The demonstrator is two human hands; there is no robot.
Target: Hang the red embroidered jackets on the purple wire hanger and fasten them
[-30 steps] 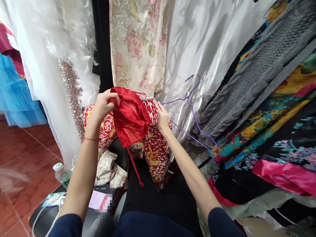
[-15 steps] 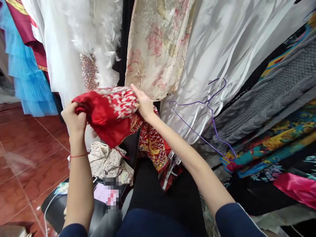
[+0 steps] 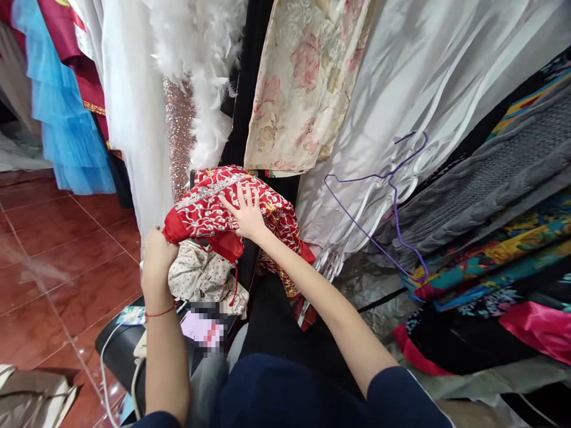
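The red garment looked soft, best gripped where the left hand clutched its end, the right hand spread wide-fingered atop

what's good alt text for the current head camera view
A person's left-hand grip holds the plain end of a red cloth garment with silver and gold embroidery, while the right-hand grip lies open across it. A thin purple hanger shows at right before white draped fabric.

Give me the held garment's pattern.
The garment is red with curling silvery lines and some gold, best in the head view.
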